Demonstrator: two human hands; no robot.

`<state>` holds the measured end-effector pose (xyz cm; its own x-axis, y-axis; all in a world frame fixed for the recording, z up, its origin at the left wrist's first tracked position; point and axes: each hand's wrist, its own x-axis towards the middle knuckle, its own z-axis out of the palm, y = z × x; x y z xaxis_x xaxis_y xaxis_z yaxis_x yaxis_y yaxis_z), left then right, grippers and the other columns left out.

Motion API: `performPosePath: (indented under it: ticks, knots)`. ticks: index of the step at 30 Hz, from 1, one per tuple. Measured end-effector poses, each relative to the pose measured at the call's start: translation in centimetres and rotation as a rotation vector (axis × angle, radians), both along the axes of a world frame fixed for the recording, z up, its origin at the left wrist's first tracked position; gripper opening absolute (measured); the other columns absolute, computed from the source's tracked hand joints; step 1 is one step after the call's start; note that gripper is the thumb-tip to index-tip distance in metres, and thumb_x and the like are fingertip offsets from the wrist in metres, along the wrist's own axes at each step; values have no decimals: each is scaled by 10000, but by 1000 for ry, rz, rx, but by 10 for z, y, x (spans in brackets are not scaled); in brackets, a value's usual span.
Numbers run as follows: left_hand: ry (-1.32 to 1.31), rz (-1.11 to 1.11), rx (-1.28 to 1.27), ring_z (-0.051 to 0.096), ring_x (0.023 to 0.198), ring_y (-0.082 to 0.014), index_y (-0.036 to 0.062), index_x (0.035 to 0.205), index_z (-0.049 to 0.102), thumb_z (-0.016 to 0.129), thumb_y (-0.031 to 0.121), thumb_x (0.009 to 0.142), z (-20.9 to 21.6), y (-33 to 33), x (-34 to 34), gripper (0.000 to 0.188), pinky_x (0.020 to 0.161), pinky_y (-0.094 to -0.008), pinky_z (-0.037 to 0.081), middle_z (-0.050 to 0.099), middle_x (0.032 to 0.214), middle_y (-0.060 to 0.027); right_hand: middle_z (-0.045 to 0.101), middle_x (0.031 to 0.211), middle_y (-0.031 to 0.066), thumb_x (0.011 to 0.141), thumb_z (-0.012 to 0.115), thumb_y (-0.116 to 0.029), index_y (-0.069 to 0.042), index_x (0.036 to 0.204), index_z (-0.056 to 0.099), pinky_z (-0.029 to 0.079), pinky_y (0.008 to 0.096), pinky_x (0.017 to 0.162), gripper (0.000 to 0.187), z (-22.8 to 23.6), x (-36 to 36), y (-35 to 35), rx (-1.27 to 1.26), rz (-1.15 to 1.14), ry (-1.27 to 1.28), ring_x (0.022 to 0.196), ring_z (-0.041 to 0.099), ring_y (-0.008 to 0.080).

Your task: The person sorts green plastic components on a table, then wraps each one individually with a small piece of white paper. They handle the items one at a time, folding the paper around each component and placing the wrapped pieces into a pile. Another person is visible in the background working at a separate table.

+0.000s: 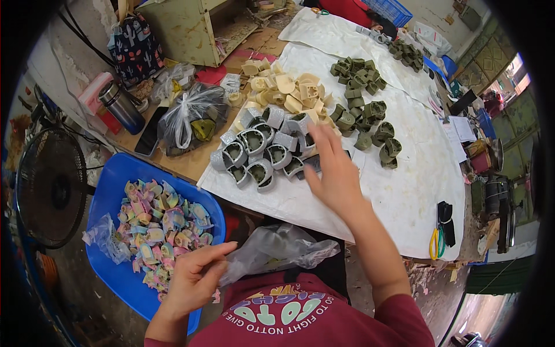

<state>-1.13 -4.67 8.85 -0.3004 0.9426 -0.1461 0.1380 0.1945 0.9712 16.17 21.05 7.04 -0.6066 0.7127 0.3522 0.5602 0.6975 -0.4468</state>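
My left hand (pixel 199 273) is low in front of me, thumb and fingers closed on the edge of a clear plastic bag (pixel 269 250), which hangs over my lap. Over the table my right hand (pixel 334 176) reaches out with fingers apart, at the right side of a cluster of silver-grey glittery, hollow curved pieces (pixel 252 140). A dark flat strip (pixel 315 162) lies partly hidden beneath that hand. Behind the silver pieces is a heap of cream-coloured pieces (pixel 292 89). Dark green pieces (pixel 361 107) lie in small groups farther right on the white sheet (pixel 416 185).
A blue tub (pixel 103 254) of pastel pieces stands at my left, beside a black fan (pixel 51 188). A knotted plastic bag (pixel 193 115), phone (pixel 151 132) and steel flask (pixel 121 107) are at the table's left. Scissors (pixel 437 243) lie near the right edge. Another person's red sleeve (pixel 342 10) shows at the far end.
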Motion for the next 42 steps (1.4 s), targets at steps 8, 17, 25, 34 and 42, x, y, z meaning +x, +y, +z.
performPosePath:
  ticks: [8, 17, 25, 34, 42]
  knots:
    - [351, -35, 193, 526, 690, -97, 37, 1075, 687, 591, -71, 815, 16, 13, 0, 297, 601, -249, 397, 577, 727, -26, 534, 1238, 162, 726, 636, -55, -116, 1336, 461, 522, 355, 779, 638, -31, -22, 70, -71, 23, 115, 967, 612, 274]
    - [-20, 221, 135, 588, 757, -88, 1, 1051, 686, 578, -28, 876, 7, 31, 8, 208, 679, -223, 465, 651, 859, -41, 579, 1189, 111, 729, 648, -46, -31, 1309, 466, 540, 392, 795, 608, -18, 10, 39, -1095, 207, 1255, 995, 622, 225]
    - [-761, 262, 44, 557, 607, -72, -2, 1187, 599, 602, -1, 883, 3, 34, 17, 304, 478, -192, 417, 668, 938, -96, 585, 1192, 59, 748, 648, -34, -24, 1331, 464, 463, 312, 901, 610, -58, 15, -106, -1857, 595, 560, 1080, 575, 159]
    - [-810, 313, 175, 458, 483, -69, 43, 1316, 516, 582, -30, 840, 1, -8, -14, 486, 357, -180, 311, 632, 1008, -152, 664, 1045, 198, 873, 650, -251, -19, 1296, 508, 516, 375, 820, 502, -65, 66, -128, -955, 398, -273, 889, 665, 311]
    - [-906, 223, 107, 539, 553, -109, -4, 1274, 532, 603, -2, 837, 8, 4, 8, 443, 374, -197, 362, 630, 1020, -181, 452, 1335, 210, 751, 756, -253, -97, 1413, 359, 531, 425, 758, 787, -15, -39, -36, -16, 178, 135, 936, 617, 345]
